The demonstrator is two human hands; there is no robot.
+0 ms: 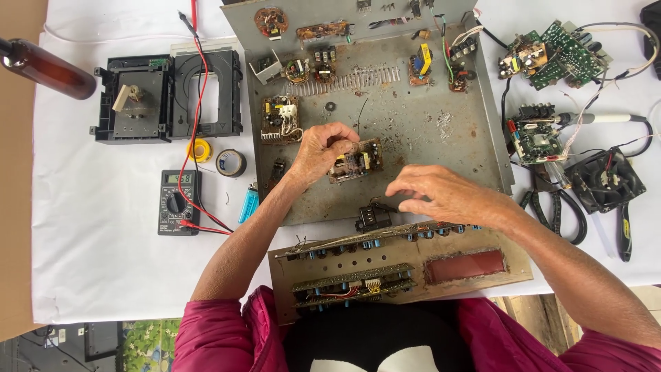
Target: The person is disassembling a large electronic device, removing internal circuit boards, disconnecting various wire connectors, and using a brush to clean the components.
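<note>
My left hand (322,148) grips a small brown circuit board (358,161) by its left edge, holding it just above the rusty grey metal chassis (427,131). My right hand (441,195) hovers to the right of the board with fingers curled and pinched; whether it holds anything tiny I cannot tell. Below it sits a small black component block (372,216) at the chassis's near edge. A brown front panel (399,265) with boards and a red window leans against my lap.
A black disc-drive mechanism (169,96) lies at the left, with a multimeter (179,202), solder spool (200,150), tape roll (231,162) and blue lighter (248,204). Green boards (554,49), a soldering iron (606,118), fan (609,180) and pliers (561,207) crowd the right. A brown bottle (45,67) stands far left.
</note>
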